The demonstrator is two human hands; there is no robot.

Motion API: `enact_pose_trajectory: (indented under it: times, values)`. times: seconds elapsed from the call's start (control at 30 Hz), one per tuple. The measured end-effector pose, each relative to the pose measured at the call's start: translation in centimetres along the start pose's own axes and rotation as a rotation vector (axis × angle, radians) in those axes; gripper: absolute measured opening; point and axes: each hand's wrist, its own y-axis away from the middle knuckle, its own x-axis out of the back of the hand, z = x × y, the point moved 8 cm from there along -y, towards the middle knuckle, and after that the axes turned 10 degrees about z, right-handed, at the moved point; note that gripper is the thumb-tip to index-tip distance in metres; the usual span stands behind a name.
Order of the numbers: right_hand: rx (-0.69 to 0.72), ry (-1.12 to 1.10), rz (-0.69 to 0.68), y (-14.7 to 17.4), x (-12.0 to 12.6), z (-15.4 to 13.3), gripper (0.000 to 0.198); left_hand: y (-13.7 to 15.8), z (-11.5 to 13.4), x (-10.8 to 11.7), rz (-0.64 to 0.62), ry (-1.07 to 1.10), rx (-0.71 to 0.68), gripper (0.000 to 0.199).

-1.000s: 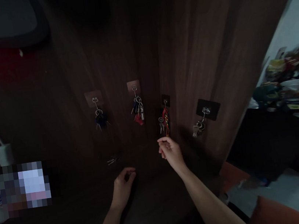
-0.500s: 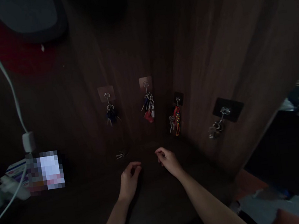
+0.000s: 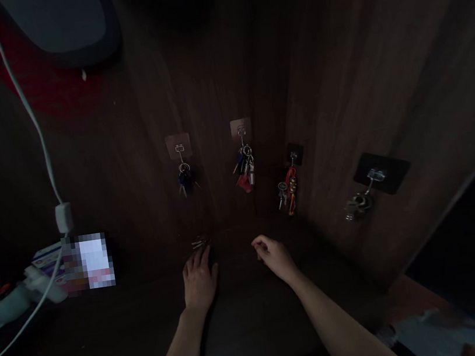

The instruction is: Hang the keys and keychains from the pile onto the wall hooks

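My left hand (image 3: 198,278) reaches palm down over the dark wooden surface, fingers stretched toward a small bunch of keys (image 3: 199,242) lying near the back panel. Its fingertips are at the near edge of these keys; whether they touch cannot be made out. My right hand (image 3: 272,255) hovers to the right with curled fingers, thumb close to the index finger; anything between them is too small or hidden to see. Above hang a dark key bunch (image 3: 185,179), keys with a red tag (image 3: 245,168), keys with a red and yellow braided cord (image 3: 291,189) and a silver key ring (image 3: 358,203).
Adhesive hooks (image 3: 179,146) hold the hanging keys on the back and right panels. At left, a white cable (image 3: 28,107) with an inline block (image 3: 64,217) runs down past boxes and a white bottle (image 3: 45,283). A grey rounded object (image 3: 61,26) hangs upper left.
My left hand has moved forward and spread its fingers over toward the loose keys. My right hand keeps its curled pose. The view has shifted slightly left.
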Motion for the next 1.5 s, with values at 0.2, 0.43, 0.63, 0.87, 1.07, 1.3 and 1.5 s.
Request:
enact_pose_trajectory:
  times: [0.2,0.43,0.63,0.87,1.07,1.3,1.5]
  values:
    - [0.02,0.034,-0.001,0.2,0.1,-0.3,0.022,0.3,0.8,-0.3,-0.036,0.031,-0.069,0.026]
    - [0.04,0.079,-0.021,0.2,0.0,-0.5,0.022,0.2,1.7,0.3,-0.062,0.195,-0.117,0.016]
    - [0.251,0.262,-0.077,1.6,-1.1,-3.1,0.022,0.2,2.1,-0.1,-0.101,0.279,-0.124,0.031]
    - [0.407,0.246,-0.192,3.0,-3.4,-5.5,0.024,0.1,2.3,-0.1,-0.102,0.254,-0.103,0.02]
    - [0.384,0.223,-0.193,2.9,-3.1,-5.6,0.025,0.3,3.6,0.4,-0.06,0.334,-0.158,0.021]
    - [0.404,0.132,-0.174,3.2,-2.7,-5.9,0.023,0.9,4.7,0.8,-0.013,0.415,-0.21,0.019]
    - [0.431,0.103,-0.085,3.0,-2.3,-5.6,0.02,0.7,4.3,0.8,-0.016,0.462,-0.175,0.021]
